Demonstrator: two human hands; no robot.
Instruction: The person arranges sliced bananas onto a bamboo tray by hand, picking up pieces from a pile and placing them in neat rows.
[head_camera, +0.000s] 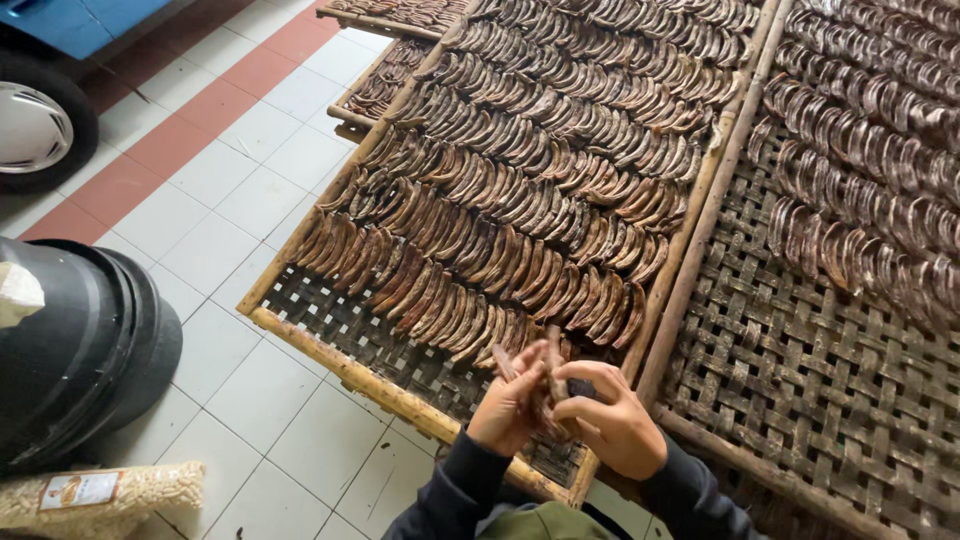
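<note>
Landmark taken: woven bamboo tray (330, 362) lying on the tiled floor (250, 150), pale frame, dark lattice.

Left of the tray: black tub (75, 340) standing on the tiles; below it a clear bag of pale pellets (100, 495) lying flat. Further up and left, wheel (35, 125) of a blue vehicle. All well apart from the tray.

On the tray: brown curved strips (520, 190) laid in overlapping rows, filling the far and middle parts; near edge bare lattice only.

At the near right corner of the tray: left hand (510, 405), fingers curled and pressed around a small bundle of strips (548, 365), ends sticking up above the thumb. Right hand (610, 420) touching the same bundle, fingertips pinching one strip at its lower part. Bundle held just above the bare lattice, in front of the last laid row.

Right of the tray: second woven tray (800, 400), frames touching, strips only on its far half.

Risks judged:
- Strips slipping from the loose bundle while one is pulled free; likely to drop through or snag in the open lattice.
- Last row disturbed by a sleeve or wrist brushing it, rows being only overlapped, not fixed.
- Thin strip cracking under a hard pinch; brittleness not determinable.
- Near frame rail resting partly off level; tipping under leaning weight possible.
</note>
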